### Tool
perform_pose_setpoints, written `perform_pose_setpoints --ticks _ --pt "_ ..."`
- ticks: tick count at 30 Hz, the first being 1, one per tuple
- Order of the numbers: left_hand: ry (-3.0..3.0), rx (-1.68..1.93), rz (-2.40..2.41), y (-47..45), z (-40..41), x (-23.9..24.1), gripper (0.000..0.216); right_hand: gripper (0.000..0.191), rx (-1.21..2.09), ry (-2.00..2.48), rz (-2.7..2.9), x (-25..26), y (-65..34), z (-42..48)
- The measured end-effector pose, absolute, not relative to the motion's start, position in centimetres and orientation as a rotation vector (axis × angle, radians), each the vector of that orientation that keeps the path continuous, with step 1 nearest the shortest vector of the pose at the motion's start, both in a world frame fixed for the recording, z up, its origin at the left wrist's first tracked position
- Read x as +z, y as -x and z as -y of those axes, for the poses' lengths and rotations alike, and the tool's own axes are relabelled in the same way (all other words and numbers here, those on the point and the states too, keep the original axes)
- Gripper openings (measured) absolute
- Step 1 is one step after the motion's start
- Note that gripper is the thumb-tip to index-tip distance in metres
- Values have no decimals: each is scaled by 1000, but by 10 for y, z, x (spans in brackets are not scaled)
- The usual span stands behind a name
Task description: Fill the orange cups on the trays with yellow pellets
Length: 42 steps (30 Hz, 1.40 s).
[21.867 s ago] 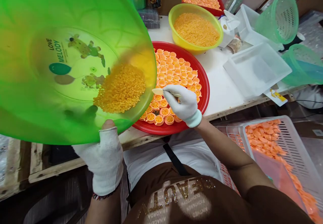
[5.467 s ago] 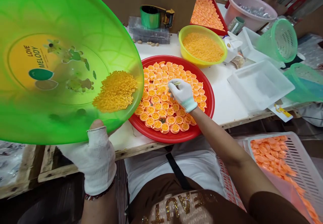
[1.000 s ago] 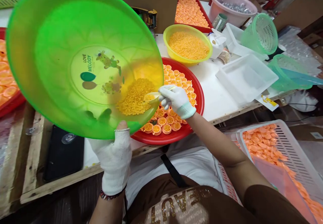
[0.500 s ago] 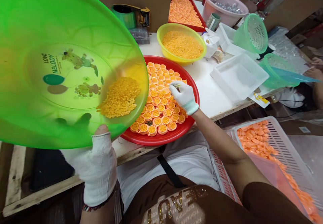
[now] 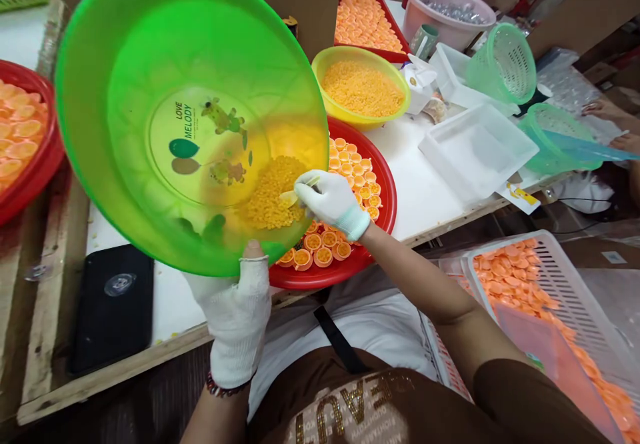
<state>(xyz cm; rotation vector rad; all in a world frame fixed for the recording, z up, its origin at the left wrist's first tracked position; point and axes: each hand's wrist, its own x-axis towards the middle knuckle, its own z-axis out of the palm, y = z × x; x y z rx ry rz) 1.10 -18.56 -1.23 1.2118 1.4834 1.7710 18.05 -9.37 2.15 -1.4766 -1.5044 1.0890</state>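
Note:
My left hand (image 5: 239,311), in a white glove, grips the rim of a large green basin (image 5: 165,64) held tilted above the table. Yellow beads (image 5: 273,194) lie piled at its low edge. My right hand (image 5: 333,203), also gloved, holds a small pale scoop (image 5: 295,196) whose bowl sits in the bead pile. Under the basin's rim lies a red round tray (image 5: 385,197) packed with several small orange cups (image 5: 350,167), many holding yellow beads.
A yellow bowl (image 5: 325,64) of beads stands behind the tray. Right of it are a clear tub (image 5: 475,154), green baskets (image 5: 503,61) and a pink basin (image 5: 450,11). Another red tray (image 5: 30,184) sits far left, a black pad (image 5: 113,304) near the front edge, a white crate (image 5: 565,291) of orange pieces by my right knee.
My right hand has come back from the cups on the tray to the basin and put the scoop into the bead pile. The basin sits further right in view.

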Motion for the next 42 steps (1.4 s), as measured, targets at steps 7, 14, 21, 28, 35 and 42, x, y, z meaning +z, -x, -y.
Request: perform_pose_setpoints --ticks 7,14,21,28,35,42 --pt "-1198 1739 -1527 -7 187 -10 60 15 1642 1287 936 10 -191 88" --pt "-1176 1844 -1545 4 180 -13 67 26 1409 1330 854 13 -259 85" --pt "-1246 1890 -1483 10 175 -10 79 13 846 1609 1265 0 -276 92" --pt "-1253 1849 -1524 11 177 -13 77 17 407 1359 1695 2 -266 105" --pt "-1325 1771 -1456 -4 184 -12 70 14 848 1462 1521 21 -207 109" --pt "-1305 1700 -1519 -4 187 -13 64 16 1436 1399 1101 19 -202 104"
